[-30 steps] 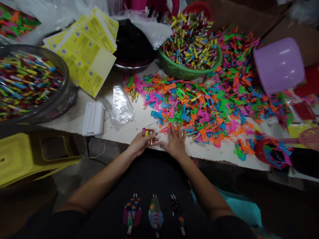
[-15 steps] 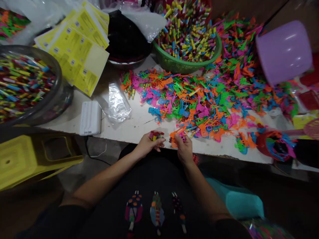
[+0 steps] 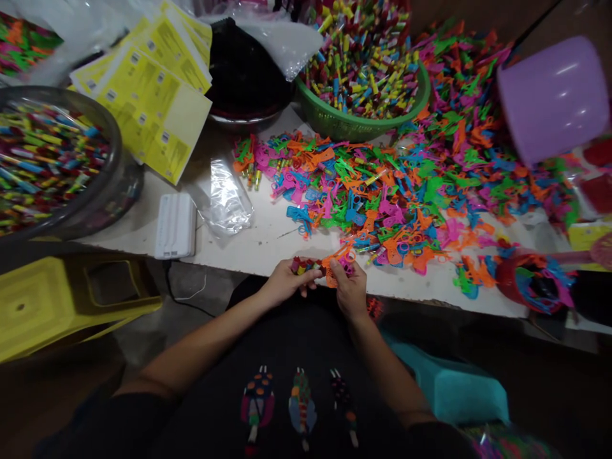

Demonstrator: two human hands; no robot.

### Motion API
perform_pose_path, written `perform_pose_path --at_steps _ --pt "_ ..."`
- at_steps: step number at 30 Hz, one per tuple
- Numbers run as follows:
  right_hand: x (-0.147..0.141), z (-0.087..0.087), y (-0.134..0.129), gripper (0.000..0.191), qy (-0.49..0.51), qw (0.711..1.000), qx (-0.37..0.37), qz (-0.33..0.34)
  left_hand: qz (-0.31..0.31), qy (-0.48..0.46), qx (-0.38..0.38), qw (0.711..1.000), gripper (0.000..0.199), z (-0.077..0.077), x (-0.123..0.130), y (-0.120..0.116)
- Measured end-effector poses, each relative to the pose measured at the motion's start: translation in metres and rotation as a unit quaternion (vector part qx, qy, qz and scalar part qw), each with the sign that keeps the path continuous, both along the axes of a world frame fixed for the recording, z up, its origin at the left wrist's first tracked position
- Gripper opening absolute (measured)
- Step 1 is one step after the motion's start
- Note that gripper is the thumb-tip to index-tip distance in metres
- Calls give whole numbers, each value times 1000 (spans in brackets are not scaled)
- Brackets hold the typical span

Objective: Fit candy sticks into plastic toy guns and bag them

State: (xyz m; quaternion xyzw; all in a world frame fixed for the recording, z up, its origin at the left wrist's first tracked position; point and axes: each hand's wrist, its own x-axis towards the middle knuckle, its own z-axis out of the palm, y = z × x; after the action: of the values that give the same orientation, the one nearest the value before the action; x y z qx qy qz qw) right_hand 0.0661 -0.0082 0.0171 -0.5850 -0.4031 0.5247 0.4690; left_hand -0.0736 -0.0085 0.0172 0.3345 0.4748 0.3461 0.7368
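Over the table's front edge, my left hand [image 3: 283, 280] is closed around several small coloured tubes [image 3: 302, 265] with red, yellow and green parts. My right hand [image 3: 352, 290] pinches an orange plastic toy gun [image 3: 331, 273] between thumb and fingers, with a pink piece showing beside it. The orange toy now meets the ends of the tubes, and the hands are close together. Just beyond my right hand spreads a heap of flat plastic toy guns [image 3: 356, 217] in orange, pink, green and blue. My fingers hide parts of the held pieces.
A green basket [image 3: 363, 129] and a clear tub [image 3: 112, 137] hold many coloured tubes. Yellow printed sheets [image 3: 157, 121], a white power box [image 3: 175, 226] and a clear plastic bag [image 3: 228, 201] lie to the left. At right are a purple bucket [image 3: 554, 99] and a red cup [image 3: 514, 287].
My hands have come together. The orange toy gun, earlier apart from the tubes in my left hand, now touches or overlaps their ends. The view has shifted slightly.
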Motion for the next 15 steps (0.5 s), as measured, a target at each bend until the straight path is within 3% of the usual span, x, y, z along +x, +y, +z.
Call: perform_pose_path --at_steps 3,10,13,15 --pt "2 1 0 22 -10 1000 2 6 -15 6 11 1000 41 -2 -2 -1" --pt "-7 2 -5 28 -74 995 3 60 -113 9 28 993 33 4 -9 -4" --pt "27 24 38 34 -178 978 19 104 -41 -25 -35 998 40 -1 -5 2" --pt "71 51 89 35 -277 956 87 -39 43 -18 -61 997 45 -5 -4 8"
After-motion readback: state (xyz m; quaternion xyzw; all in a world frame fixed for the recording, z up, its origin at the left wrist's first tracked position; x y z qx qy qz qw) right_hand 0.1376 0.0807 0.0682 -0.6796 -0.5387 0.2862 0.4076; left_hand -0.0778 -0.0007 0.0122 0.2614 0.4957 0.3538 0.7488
